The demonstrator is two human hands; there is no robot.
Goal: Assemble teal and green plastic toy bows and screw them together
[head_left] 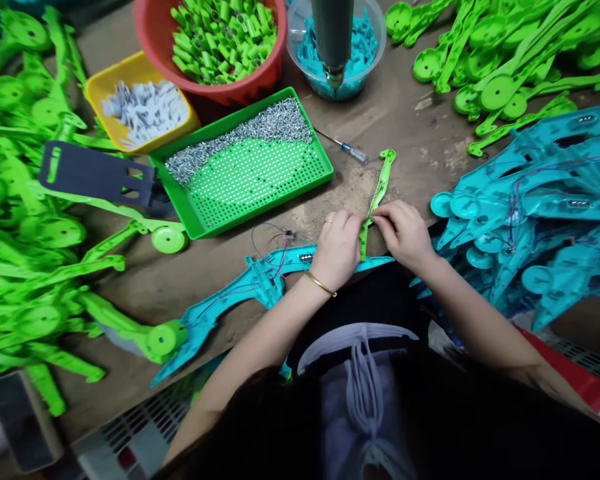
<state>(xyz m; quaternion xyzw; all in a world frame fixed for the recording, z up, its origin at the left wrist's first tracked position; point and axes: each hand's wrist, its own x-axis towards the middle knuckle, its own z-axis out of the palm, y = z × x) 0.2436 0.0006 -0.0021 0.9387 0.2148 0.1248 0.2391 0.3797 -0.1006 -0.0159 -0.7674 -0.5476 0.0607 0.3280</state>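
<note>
A narrow green plastic arm [384,175] with thin wires along it stands out between my hands, its hooked end pointing away from me. My left hand [337,243], with a bangle at the wrist, is closed on its lower part. At the arm's middle, the thumb and fingers of my right hand [405,232] are pinched together; what lies between the fingertips is too small to make out. Beneath my left hand lies a long curved blue plastic bow-shaped piece [230,288], with a spring and loose red and blue wires on it. My fingers partly hide the green arm.
A green perforated tray [255,190] of screws lies beyond my hands, with a small screwdriver [353,152] beside it. A power driver [333,40] hangs over a clear tub. Green parts [40,233] heap up left, blue pieces [535,193] right. A red bowl [153,30] stands behind.
</note>
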